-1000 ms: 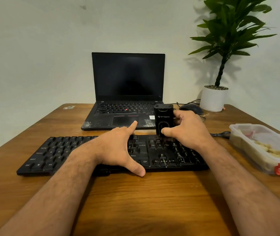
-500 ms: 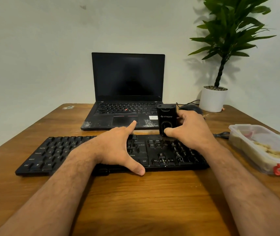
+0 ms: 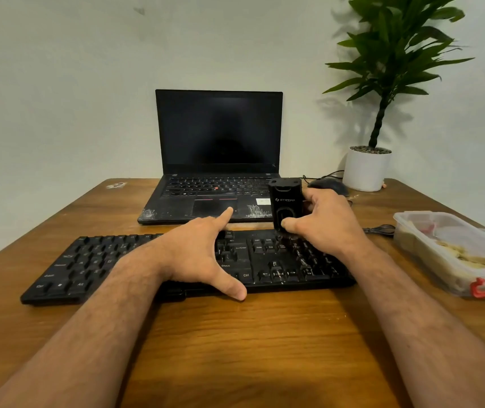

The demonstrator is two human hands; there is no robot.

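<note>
A black keyboard point(image 3: 94, 263) lies across the wooden table point(image 3: 235, 348) in front of me. My left hand point(image 3: 197, 254) rests flat on its middle, fingers straight and spread, thumb at the near edge. My right hand point(image 3: 323, 222) grips a small black upright device point(image 3: 284, 201) with white lettering, thumb on its front. The device's lower end stands over the keys at the keyboard's right part; whether it touches them I cannot tell.
An open black laptop point(image 3: 217, 160) with a dark screen stands behind the keyboard. A black mouse point(image 3: 328, 185) and a potted plant point(image 3: 366, 169) sit at the back right. A clear plastic food box point(image 3: 453, 248) with a red clasp lies at the right.
My right hand has carried the black device slightly to the right along the keyboard's top row. My left hand stays in place.
</note>
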